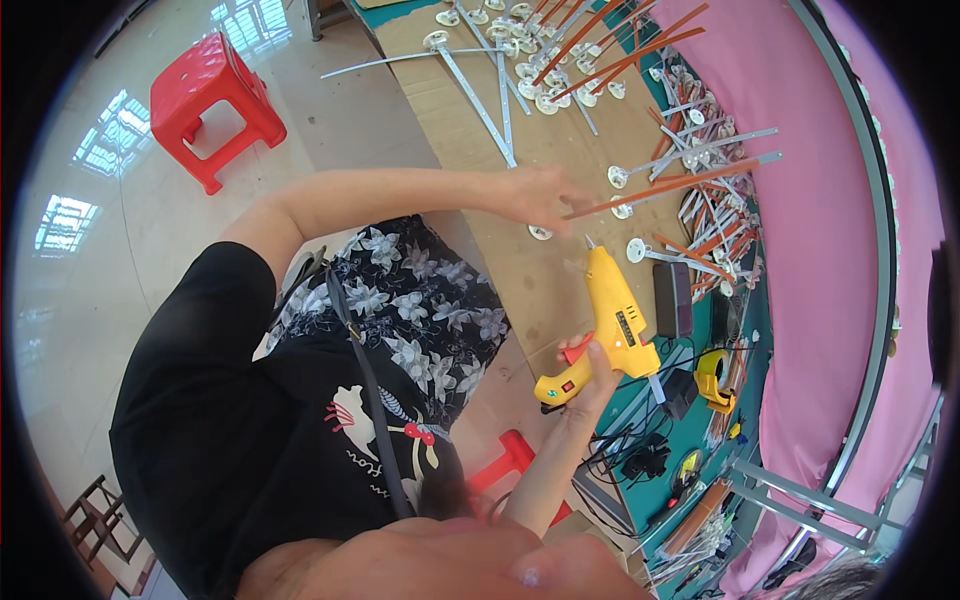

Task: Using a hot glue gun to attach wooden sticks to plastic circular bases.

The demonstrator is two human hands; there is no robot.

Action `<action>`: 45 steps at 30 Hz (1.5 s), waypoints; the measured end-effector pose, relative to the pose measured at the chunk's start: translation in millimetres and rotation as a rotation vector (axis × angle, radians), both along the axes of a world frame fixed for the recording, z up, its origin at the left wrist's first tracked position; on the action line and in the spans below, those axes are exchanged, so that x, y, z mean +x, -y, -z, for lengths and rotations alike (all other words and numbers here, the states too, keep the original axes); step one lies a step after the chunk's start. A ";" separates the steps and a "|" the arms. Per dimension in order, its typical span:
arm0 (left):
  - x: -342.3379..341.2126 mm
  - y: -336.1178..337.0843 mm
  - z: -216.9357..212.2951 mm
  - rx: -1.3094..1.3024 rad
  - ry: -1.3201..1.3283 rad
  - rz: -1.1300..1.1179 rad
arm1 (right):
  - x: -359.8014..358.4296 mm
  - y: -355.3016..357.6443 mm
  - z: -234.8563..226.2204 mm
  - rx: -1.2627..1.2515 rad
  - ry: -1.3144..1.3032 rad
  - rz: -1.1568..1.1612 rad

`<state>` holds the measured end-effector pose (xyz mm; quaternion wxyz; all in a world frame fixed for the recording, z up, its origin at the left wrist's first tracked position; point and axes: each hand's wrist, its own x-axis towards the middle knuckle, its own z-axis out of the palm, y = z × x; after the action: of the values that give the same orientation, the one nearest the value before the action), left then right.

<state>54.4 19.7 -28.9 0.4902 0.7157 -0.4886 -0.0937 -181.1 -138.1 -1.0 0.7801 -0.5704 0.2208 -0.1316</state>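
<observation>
My right hand (585,375) grips the yellow glue gun (605,325), nozzle pointing up over bare cardboard worktop (520,260); my left fingers (545,200) pinch an orange stick (660,185) lying crosswise.

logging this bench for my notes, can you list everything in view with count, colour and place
glue gun: one, yellow, in right hand over cardboard
orange stick: one, in left hand
loose sticks: many, orange and white, top of bench
white discs: many, top of bench
cardboard sheet: one, brown, on bench
tape roll: one, yellow, right of gun
red stool: one, floor upper left
pink cloth: one, right side
left hand: holds stick
right hand: grips gun
</observation>
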 end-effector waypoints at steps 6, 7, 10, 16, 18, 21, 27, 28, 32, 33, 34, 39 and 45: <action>-4.7 0.2 29.5 0.170 0.084 0.005 | 3.3 2.6 6.6 0.046 0.009 0.014; -4.5 1.3 31.5 0.194 0.084 -0.009 | 3.3 2.7 7.1 0.046 0.012 0.016; -0.8 1.0 30.3 0.220 0.086 -0.005 | 6.4 4.2 9.3 0.043 0.023 0.002; -9.9 9.2 33.9 0.197 0.245 -0.025 | -7.6 24.3 39.2 0.075 0.018 0.019; -10.4 9.7 37.8 0.143 0.188 -0.039 | -8.3 24.7 40.5 0.092 0.026 0.000; -11.5 -0.7 36.8 -0.003 0.134 -0.045 | -6.1 18.0 37.3 0.104 0.030 -0.010; -0.9 -31.5 15.9 -0.074 0.128 -0.105 | -11.3 25.5 43.7 0.275 0.096 -0.090; 6.9 -41.5 9.9 -0.057 0.122 -0.141 | -11.8 27.1 45.1 0.383 0.118 -0.087; 71.7 -79.1 1.2 -0.142 0.135 -0.333 | -11.3 31.6 49.0 0.431 0.135 -0.126; 89.7 -90.0 -5.8 -0.098 0.137 -0.418 | -11.2 31.6 49.1 0.431 0.135 -0.131; 108.0 -98.5 -11.8 -0.054 0.136 -0.496 | -12.2 31.5 49.3 0.444 0.140 -0.140; 187.1 -127.7 -9.1 0.048 0.200 -0.722 | -12.0 26.5 47.0 0.482 0.163 -0.154; 218.2 -132.2 12.3 0.227 0.169 -0.895 | -12.2 24.8 44.0 0.469 0.121 -0.097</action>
<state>272.6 151.8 -41.2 0.3596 0.9102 -0.1567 0.1326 -193.3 -162.9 -45.0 0.9083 -0.3748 0.1707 -0.0732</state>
